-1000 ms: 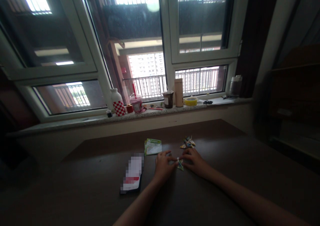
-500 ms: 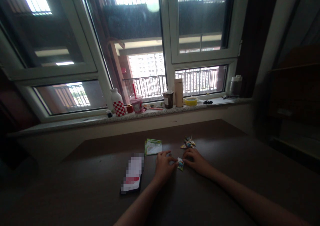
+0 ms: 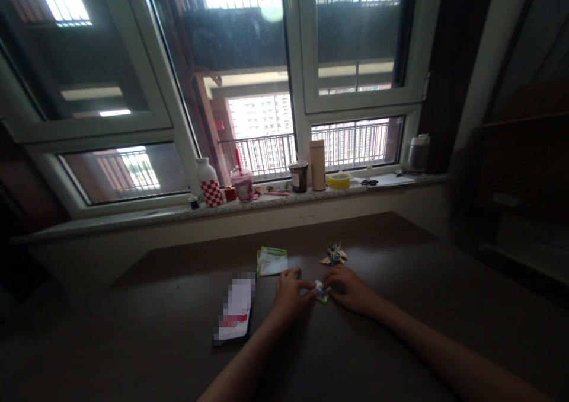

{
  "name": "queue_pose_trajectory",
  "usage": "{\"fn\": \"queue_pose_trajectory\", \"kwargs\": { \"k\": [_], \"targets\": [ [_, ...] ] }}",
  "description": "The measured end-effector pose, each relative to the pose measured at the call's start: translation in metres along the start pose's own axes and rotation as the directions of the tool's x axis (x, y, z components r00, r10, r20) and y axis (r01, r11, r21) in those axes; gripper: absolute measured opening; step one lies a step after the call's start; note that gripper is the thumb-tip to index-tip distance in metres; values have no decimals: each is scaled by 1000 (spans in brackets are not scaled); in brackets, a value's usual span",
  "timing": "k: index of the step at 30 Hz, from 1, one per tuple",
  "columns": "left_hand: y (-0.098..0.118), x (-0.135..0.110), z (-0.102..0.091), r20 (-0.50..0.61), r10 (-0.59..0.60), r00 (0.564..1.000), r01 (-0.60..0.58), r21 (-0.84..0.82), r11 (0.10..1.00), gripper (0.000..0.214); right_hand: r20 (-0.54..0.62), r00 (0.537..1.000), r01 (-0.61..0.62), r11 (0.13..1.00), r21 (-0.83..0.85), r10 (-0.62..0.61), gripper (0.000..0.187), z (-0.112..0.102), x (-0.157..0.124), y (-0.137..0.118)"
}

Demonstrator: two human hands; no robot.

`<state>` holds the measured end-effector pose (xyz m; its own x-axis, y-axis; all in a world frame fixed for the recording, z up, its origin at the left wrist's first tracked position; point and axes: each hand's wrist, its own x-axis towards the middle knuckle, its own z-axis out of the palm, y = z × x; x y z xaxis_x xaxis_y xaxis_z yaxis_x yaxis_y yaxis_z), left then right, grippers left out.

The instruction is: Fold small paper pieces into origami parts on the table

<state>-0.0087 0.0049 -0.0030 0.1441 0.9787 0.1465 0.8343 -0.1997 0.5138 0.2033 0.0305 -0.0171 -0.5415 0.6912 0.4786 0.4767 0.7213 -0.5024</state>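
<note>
A small piece of patterned folded paper (image 3: 320, 292) lies on the dark brown table (image 3: 400, 307). My left hand (image 3: 290, 298) pinches its left side with curled fingers. My right hand (image 3: 349, 288) presses on its right side, fingers bent down onto it. Both hands rest on the tabletop. A little pile of folded coloured paper shapes (image 3: 334, 254) sits just beyond my right hand.
A green and white packet (image 3: 271, 261) lies beyond my left hand. A phone (image 3: 235, 310) lies flat to the left. The windowsill (image 3: 178, 213) holds a checked bottle (image 3: 208, 181), drink cups (image 3: 242, 182), a tan cylinder (image 3: 317, 165), yellow tape (image 3: 338, 180) and a jar (image 3: 418, 152).
The small paper piece has shifted slightly between my fingertips and looks more folded. Both hands stayed in the same spot.
</note>
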Motion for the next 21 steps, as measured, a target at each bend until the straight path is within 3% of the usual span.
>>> {"fn": "queue_pose_trajectory", "kwargs": {
  "k": [21],
  "targets": [
    [0, 0, -4, 4, 27, 1000, -27, -8, 1000, 31, 3, 1000, 21, 999, -24, -21, 7, -5, 0, -3]
  ]
}}
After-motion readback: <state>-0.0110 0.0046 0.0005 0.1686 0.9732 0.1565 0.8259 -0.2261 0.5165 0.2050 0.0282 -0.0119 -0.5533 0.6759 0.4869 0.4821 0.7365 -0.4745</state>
